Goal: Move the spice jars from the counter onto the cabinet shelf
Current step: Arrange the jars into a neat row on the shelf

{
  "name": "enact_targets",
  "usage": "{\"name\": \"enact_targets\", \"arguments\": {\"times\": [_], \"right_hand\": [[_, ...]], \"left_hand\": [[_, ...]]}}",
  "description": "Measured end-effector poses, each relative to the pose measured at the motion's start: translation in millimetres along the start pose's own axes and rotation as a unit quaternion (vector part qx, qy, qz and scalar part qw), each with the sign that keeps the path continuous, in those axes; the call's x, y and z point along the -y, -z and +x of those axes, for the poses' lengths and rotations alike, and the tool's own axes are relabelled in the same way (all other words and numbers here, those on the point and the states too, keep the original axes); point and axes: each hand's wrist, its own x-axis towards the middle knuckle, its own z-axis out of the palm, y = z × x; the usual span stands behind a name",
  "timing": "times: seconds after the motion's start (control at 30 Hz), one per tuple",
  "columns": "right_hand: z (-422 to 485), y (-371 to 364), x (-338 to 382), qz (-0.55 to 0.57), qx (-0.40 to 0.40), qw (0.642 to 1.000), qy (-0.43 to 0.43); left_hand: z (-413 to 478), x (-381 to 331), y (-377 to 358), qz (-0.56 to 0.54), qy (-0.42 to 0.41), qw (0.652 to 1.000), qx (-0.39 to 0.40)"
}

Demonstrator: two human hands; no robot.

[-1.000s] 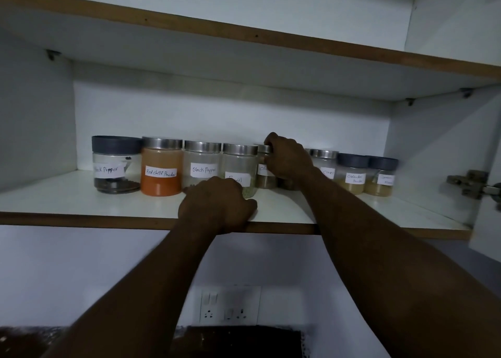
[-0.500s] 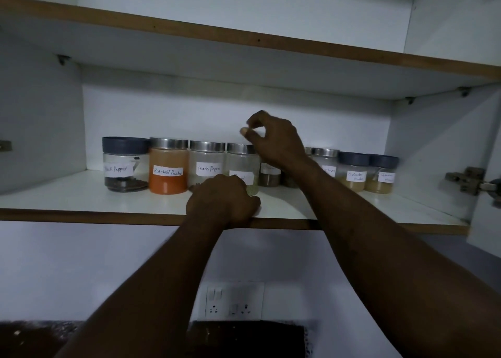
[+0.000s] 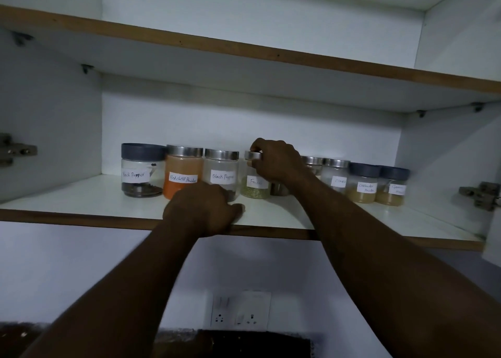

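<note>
On the shelf the right hand has changed jars. A second ago it gripped the small jar just right of the fennel jar. Half a second ago it hung above the row holding nothing, and now its fingers clasp the fennel jar's steel lid, with the jar standing in line. The left hand has not moved, its fingers curled over the shelf's front edge. This looks like straightening the row rather than bringing jars up. The visible strip of counter shows no jars, so the task seems nearly done. I count nine jars, the last uncertain. There are three grey-lidded jars and five steel-lidded jars, fennel among them. The ninth is the small jar, whose top the wrist hides.
</note>
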Motion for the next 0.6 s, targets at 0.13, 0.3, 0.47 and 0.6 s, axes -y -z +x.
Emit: {"name": "enact_targets", "arguments": {"times": [0.13,0.3,0.47,0.6], "right_hand": [[9,-12,0,0.004,-0.004,1.0,-0.011],[19,-22,0,0.002,0.008,1.0,-0.016],[20,-26,-1,0.006,0.018,1.0,-0.019],[19,-27,-1,0.018,0.014,0.999,-0.028]], "left_hand": [[0,1,-2,-0.008,0.006,1.0,-0.011],[1,0,-3,-0.016,0.008,1.0,-0.015],[1,0,-3,-0.016,0.01,1.0,-0.021],[0,0,-3,-0.011,0.002,1.0,-0.027]]}}
